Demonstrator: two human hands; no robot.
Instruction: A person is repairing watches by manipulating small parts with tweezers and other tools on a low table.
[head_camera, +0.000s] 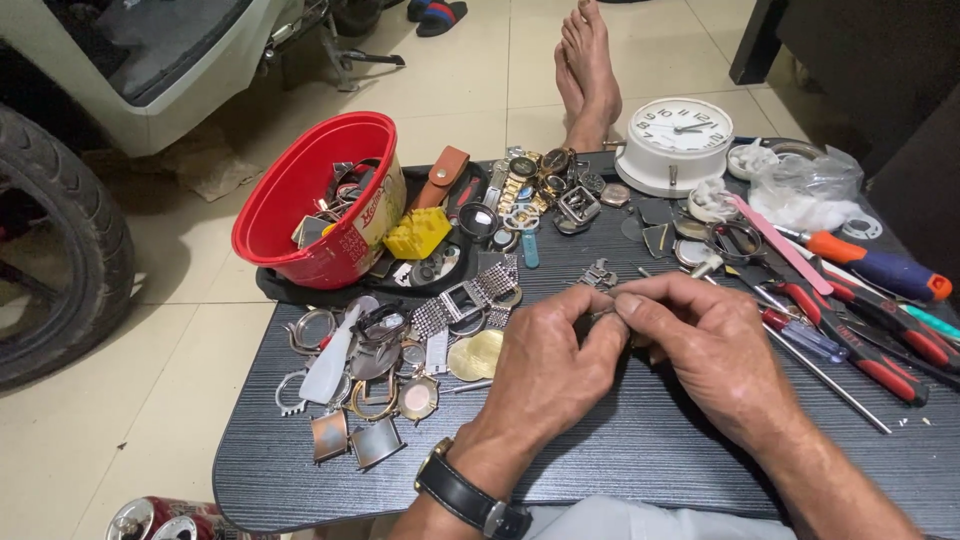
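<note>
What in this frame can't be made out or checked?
- Head view: the small metal part pinched between left hand and right hand; fingers cover it, its kind unclear.
- Head view: contents of the red bucket; its wall hides most.
- Head view: can at the bottom edge, cut off.
- Head view: tools at right, handles cropped by the frame edge.

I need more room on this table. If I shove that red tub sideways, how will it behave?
The red tub already leans, propped on clutter, so it may tip further. It looks like thin plastic, probably light. The watch parts inside would likely shift or spill.
</note>
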